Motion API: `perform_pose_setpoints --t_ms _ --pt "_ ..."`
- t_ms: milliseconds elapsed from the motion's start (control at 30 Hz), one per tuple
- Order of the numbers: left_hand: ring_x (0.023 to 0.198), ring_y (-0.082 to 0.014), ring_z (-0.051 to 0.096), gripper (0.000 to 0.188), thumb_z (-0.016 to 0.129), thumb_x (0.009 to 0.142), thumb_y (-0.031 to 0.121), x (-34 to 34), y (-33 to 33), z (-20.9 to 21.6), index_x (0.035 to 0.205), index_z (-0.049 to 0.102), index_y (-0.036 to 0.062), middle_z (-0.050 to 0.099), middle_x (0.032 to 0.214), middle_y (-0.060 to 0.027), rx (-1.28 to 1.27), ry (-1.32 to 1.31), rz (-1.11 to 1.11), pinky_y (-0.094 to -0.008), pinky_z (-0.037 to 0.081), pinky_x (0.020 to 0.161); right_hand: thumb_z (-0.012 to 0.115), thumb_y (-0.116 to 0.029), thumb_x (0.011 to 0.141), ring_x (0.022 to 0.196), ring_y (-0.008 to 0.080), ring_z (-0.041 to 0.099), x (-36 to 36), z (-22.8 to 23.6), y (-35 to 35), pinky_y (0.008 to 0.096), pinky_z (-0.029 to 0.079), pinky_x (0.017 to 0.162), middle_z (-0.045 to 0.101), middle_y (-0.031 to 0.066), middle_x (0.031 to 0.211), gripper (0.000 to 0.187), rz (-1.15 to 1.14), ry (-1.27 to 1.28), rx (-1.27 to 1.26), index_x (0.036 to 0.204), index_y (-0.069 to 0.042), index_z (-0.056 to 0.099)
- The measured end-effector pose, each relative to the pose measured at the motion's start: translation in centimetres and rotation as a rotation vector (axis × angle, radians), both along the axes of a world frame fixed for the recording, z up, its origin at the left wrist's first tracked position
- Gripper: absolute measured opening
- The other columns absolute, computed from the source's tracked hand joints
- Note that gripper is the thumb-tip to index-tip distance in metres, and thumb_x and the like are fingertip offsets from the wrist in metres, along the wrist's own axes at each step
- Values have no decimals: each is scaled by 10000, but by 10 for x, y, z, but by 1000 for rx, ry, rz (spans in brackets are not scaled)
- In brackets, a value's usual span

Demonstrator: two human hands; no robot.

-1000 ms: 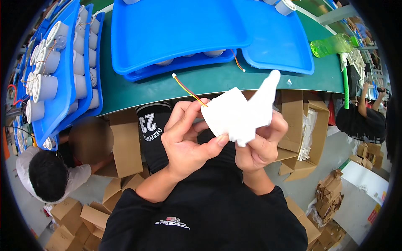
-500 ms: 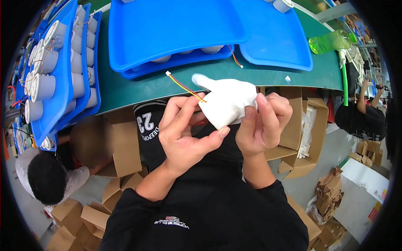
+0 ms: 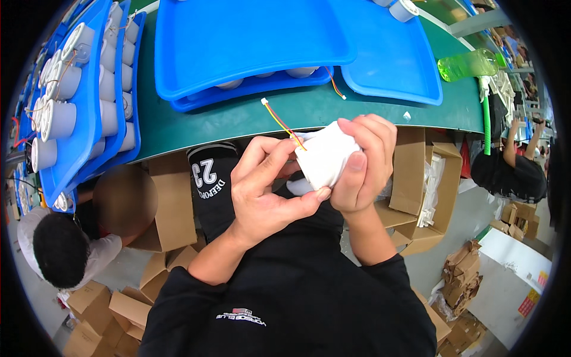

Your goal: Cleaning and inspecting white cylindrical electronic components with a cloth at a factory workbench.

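Above my lap, in front of the table edge, both hands hold a white cup-shaped part [image 3: 326,153]. A thin white, soft-looking cover seems to lie over it; I cannot make out whether it is cloth or film. Red and yellow wires [image 3: 278,119] with a small white plug rise from its left side. My left hand [image 3: 262,184] is closed on that side, fingers by the wire exit and thumb at the lower edge. My right hand [image 3: 366,163] wraps round the right side, its thumb pressed on the white surface. The part's underside is hidden.
Blue trays [image 3: 256,47] lie on the green table [image 3: 226,119], some overhanging white cups. More stacked trays of wired white cups [image 3: 58,121] stand at left. A green bottle [image 3: 467,65] is at right. Cardboard boxes [image 3: 172,202] sit below; a co-worker [image 3: 62,247] is at lower left.
The part has tilted and moved slightly right. My right hand has wrapped further round it, and the loose white flap that stuck out at the top no longer shows there.
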State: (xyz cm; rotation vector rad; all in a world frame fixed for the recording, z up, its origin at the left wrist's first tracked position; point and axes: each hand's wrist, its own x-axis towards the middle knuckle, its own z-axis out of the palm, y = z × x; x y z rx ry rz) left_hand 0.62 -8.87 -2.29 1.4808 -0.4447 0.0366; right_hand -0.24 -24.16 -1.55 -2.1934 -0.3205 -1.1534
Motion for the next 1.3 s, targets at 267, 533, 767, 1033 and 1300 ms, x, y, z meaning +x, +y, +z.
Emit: perform_pose_setpoints --t_ms 267,533,767,1033,1300 --pt "944 -181 619 577 806 649 21 -3 0 -7 1165 569 -78 527 1018 -91 -145 121 -27 -309 577 825 406 -265 947 873 319 491 -17 -22 31 423 408 793 531 176 950 335 -147 177 299 990 26 566" --pt "1024 -183 592 496 701 819 127 -5 6 0 1221 516 -96 559 1127 -104 -540 625 -216 -318 531 864 269 -433 1011 981 250 480 -12 -40 26 393 449 843 425 120 1034 423 -116 4 223 1001 -49 445" --pt "989 -192 620 516 544 929 336 -6 10 13 1237 504 -76 606 1121 -125 -684 1022 -392 -296 533 845 368 -401 992 893 271 470 -4 -36 14 409 451 796 444 110 941 345 6 -124 193 975 -76 483" --pt "938 -244 657 526 522 937 365 -1 10 1 1271 446 -34 592 1151 -167 -945 1233 -486 -332 578 825 432 -343 986 911 233 479 -6 -33 25 377 444 823 422 129 1045 342 111 -54 451 1088 -20 480" --pt "947 -285 660 514 461 965 403 3 10 -5 1275 444 -7 574 1194 -174 -1061 1312 -509 -344 587 825 466 -135 976 969 131 521 -17 -46 38 279 430 855 524 92 1088 202 100 204 824 1132 -9 443"
